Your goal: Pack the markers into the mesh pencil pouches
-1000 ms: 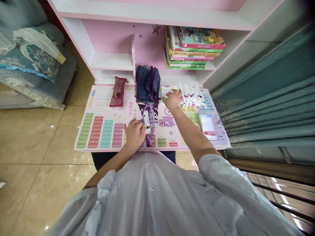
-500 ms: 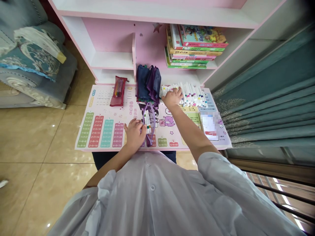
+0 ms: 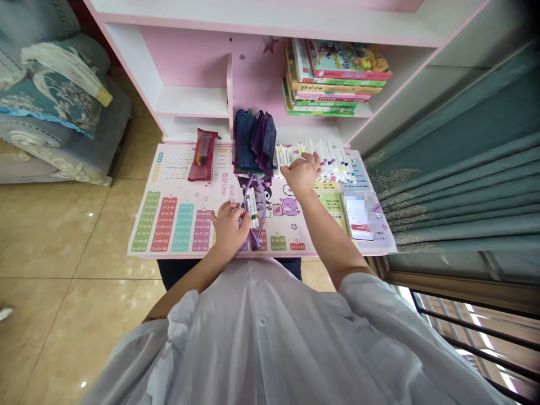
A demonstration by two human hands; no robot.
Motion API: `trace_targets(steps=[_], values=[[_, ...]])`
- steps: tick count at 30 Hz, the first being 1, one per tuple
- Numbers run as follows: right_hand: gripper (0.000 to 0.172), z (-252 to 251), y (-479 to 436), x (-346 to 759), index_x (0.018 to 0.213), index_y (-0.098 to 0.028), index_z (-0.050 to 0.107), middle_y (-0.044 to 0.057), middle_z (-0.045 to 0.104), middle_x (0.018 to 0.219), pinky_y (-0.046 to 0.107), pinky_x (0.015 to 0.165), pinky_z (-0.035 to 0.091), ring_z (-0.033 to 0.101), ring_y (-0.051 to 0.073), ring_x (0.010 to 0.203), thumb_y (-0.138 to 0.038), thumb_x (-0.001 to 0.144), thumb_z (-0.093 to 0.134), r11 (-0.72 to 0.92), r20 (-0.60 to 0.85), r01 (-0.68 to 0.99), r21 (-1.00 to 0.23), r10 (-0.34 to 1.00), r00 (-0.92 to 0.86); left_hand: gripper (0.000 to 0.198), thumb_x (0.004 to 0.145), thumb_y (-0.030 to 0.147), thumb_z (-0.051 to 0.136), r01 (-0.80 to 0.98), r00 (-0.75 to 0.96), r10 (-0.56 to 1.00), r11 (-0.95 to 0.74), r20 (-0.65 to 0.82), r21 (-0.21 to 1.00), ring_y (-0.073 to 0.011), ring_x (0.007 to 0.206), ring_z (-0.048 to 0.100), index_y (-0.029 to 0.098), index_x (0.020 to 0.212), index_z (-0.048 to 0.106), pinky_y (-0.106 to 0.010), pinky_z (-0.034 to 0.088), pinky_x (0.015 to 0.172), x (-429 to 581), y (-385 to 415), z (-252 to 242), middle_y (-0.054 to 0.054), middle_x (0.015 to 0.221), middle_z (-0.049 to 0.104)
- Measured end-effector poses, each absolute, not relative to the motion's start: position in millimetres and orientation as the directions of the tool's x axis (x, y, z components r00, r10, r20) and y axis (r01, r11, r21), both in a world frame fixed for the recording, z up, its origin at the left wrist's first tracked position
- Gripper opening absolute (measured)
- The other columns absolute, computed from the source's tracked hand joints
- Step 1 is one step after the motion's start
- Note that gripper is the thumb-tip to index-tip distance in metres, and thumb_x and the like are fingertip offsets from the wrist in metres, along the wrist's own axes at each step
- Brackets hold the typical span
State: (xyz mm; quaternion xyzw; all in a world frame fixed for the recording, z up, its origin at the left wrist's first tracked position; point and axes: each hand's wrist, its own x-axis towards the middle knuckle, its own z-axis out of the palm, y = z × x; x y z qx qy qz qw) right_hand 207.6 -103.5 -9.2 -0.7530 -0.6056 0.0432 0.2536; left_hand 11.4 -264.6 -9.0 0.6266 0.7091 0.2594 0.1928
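Meanwhile, the left hand (image 3: 230, 228) sat curled against the side of a purple pouch (image 3: 257, 241), with markers (image 3: 252, 209) showing in its open mouth; whether that hand gripped the pouch was unclear. The right hand (image 3: 302, 173), half closed, lay on a row of loose white markers (image 3: 327, 160), its hold also unclear. A printed desk mat (image 3: 177, 225) lay beneath both hands.
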Motion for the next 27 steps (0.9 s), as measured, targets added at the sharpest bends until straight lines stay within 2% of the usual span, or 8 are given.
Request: trace_targets(steps=[6, 13, 19, 27], values=[[0.013, 3, -173, 199, 0.063, -0.020, 0.062, 0.014, 0.063, 0.136, 0.063, 0.113, 0.037, 0.040, 0.038, 0.143, -0.023, 0.075, 0.063, 0.015, 0.270, 0.756, -0.654, 0.939, 0.215, 0.022, 0.093, 0.034, 0.057, 0.793, -0.153, 0.987, 0.091, 0.052, 0.602, -0.0301, 0.138, 0.049, 0.023, 0.075, 0.063, -0.072, 0.020, 0.118, 11, -256, -8, -0.007, 0.129, 0.068], [0.010, -5, -233, 183, 0.061, -0.021, 0.066, 0.014, 0.065, 0.130, 0.055, 0.116, 0.037, 0.044, 0.036, 0.141, -0.023, 0.070, 0.070, 0.099, 0.227, 0.670, -0.735, 0.968, 0.106, 0.020, 0.094, 0.035, 0.056, 0.828, -0.161, 0.982, 0.080, 0.099, 0.554, -0.0337, 0.145, 0.041, 0.025, 0.086, 0.070, -0.074, 0.024, 0.115, 10, -250, -10, -0.007, 0.139, 0.064], [0.010, -1, -247, 163, 0.060, -0.021, 0.067, 0.012, 0.065, 0.132, 0.059, 0.113, 0.037, 0.040, 0.038, 0.143, -0.022, 0.069, 0.072, 0.042, 0.160, 0.717, -0.695, 0.982, 0.098, 0.021, 0.094, 0.037, 0.057, 0.832, -0.166, 0.978, 0.070, 0.127, 0.551, -0.0348, 0.147, 0.038, 0.026, 0.087, 0.074, -0.077, 0.020, 0.114, 12, -250, -15, -0.006, 0.142, 0.063], [0.015, 13, -232, 148, 0.066, -0.019, 0.071, 0.013, 0.057, 0.145, 0.061, 0.113, 0.032, 0.030, 0.039, 0.149, -0.030, 0.076, 0.072, -0.034, 0.037, 0.853, -0.520, 0.997, 0.063, 0.018, 0.092, 0.030, 0.060, 0.826, -0.181, 0.970, 0.058, 0.165, 0.561, -0.0354, 0.145, 0.042, 0.025, 0.080, 0.073, -0.077, 0.022, 0.114, 10, -247, -17, -0.007, 0.136, 0.067]])
